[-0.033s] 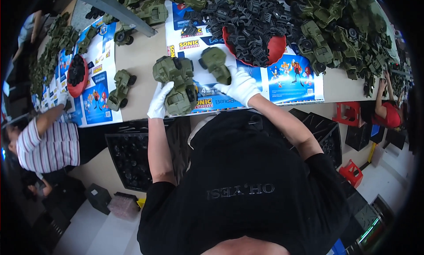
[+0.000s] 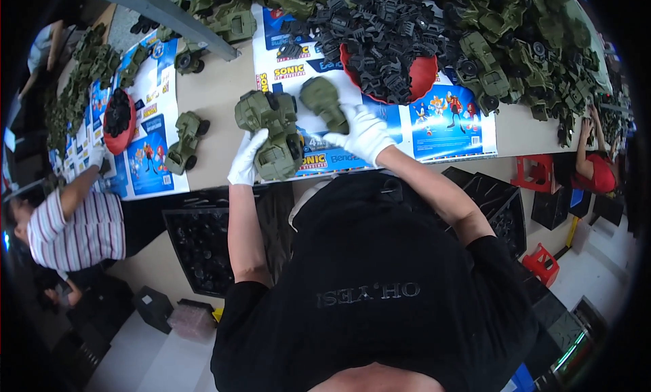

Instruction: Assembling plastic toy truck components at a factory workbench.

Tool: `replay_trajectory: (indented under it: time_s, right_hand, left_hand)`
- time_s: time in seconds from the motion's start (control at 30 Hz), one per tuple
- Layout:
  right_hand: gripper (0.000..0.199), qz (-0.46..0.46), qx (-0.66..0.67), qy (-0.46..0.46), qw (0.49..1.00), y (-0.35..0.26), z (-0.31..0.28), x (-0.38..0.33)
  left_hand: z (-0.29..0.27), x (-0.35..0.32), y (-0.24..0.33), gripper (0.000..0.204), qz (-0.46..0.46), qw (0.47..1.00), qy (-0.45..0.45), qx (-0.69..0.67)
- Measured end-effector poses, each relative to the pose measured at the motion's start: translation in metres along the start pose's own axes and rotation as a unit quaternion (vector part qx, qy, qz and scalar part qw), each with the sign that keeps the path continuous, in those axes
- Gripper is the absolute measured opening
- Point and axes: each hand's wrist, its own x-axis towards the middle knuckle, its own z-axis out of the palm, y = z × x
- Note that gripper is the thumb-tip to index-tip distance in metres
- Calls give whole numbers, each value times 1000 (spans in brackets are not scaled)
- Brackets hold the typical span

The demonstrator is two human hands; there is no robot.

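L hand (image 2: 245,160) (white cotton glove) holds blocky green plastic truck (image 2: 272,135).

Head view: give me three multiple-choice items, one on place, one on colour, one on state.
1. Where is the red bowl of dark parts?
A. on the floor
B. on the table beyond the right hand
C. in the seated person's lap

2. What colour are the gloves on both hands?
A. white
B. blue
C. yellow

3. What is the left hand doing?
A. hanging free at the side
B. pressed flat on bare table
C. gripping a green toy vehicle

Answers:
1 B, the bowl sits on the table just past the right hand.
2 A, both hands wear white gloves.
3 C, its fingers wrap the side of the green toy vehicle, while the right hand holds a separate green part.
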Motion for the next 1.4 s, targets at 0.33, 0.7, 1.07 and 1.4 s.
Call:
replay_trajectory:
  time_s: [0.33,0.7,1.07,1.4]
  right_hand:
    - [85,-16,365,-97,926,3,25,17]
    - [73,-148,231,251,928,50,-116,-84]
    - [50,-94,293,500,810,278,-341,-140]
    - [50,-82,392,613,682,540,-608,-87]
  left_hand:
    - [-23,-5,-26,48,-110,993,23,-38]
    - [100,20,-51,80,12,984,-150,-96]
    - [511,97,-12,43,-116,940,-320,-32]
    - [930,211,44,66,-119,841,-516,105]
